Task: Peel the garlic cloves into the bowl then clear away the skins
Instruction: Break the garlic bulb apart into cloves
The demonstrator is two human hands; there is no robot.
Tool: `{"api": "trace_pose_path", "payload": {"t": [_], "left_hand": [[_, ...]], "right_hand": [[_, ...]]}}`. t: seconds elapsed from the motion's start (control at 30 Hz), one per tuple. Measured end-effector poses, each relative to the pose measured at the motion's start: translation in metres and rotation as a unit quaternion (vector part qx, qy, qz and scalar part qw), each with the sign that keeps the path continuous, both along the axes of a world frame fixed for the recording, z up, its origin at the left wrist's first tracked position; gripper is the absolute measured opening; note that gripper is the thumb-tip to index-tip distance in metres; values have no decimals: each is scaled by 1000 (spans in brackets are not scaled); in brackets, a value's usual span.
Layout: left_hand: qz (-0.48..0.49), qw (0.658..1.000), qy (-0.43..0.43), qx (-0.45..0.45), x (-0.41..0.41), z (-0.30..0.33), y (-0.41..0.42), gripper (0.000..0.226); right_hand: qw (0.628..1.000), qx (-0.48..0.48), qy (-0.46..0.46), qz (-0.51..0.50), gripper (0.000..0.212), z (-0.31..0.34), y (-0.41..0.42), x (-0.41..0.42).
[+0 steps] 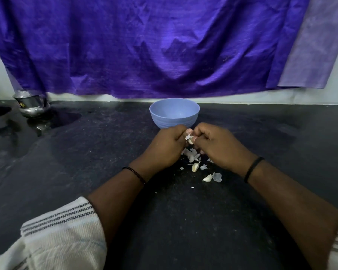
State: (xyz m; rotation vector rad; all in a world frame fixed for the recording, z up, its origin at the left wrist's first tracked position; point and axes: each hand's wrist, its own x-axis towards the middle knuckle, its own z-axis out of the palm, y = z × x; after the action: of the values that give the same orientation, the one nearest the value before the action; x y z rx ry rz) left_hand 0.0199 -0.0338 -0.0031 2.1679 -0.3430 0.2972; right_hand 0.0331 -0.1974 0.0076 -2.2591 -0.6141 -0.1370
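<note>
Garlic clove (190, 140), just before the bowl (174, 114): we pinch it in both hands, left hand (167, 147) and right hand (217, 146), grip closed tight. It looks light, firm, papery-skinned; we would hold its ends.

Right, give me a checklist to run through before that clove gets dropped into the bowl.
1. Clove held firmly: ok. The left hand and right hand both pinch the garlic clove between their fingers.
2. Clove fully peeled: not ok. A flake of skin still sticks up from it.
3. Blue bowl within reach: ok. It stands upright just beyond the hands.
4. Bowl ready to receive: ok. The part of its inside that shows holds nothing.
5. Cloves left to peel: not ok. Two loose cloves lie on the counter with their skins on.
6. Skins cleared: not ok. The skin scraps lie scattered under the hands.
</note>
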Motion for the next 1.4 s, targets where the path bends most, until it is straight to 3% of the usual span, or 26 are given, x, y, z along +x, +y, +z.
{"api": "trace_pose_path", "payload": {"t": [0.13,0.23,0.4,0.5,0.73,1.07,1.27,1.4], "left_hand": [[23,998,-52,24,-1,0,-6,36],[30,997,-66,1,-2,1,-8,36],[-13,990,-23,-135,-7,6,-13,43],[-27,985,4,-170,-9,11,-13,45],[-55,961,78,-261,-11,17,-16,41],[-1,938,188,-291,-14,17,-17,40],[-30,932,206,-297,-11,20,-4,40],[-2,961,200,-191,-8,20,5,40]], "right_hand": [[999,-44,16,4,27,5,1,-4],[1000,-4,24,10,39,7,2,-8],[997,73,-2,17,39,5,7,-8],[994,105,-1,34,39,4,8,-6],[995,82,-43,49,32,4,7,-4],[985,-3,-155,81,31,0,4,1],[991,89,-63,74,22,4,-2,2],[993,103,-4,65,17,2,-8,7]]}}
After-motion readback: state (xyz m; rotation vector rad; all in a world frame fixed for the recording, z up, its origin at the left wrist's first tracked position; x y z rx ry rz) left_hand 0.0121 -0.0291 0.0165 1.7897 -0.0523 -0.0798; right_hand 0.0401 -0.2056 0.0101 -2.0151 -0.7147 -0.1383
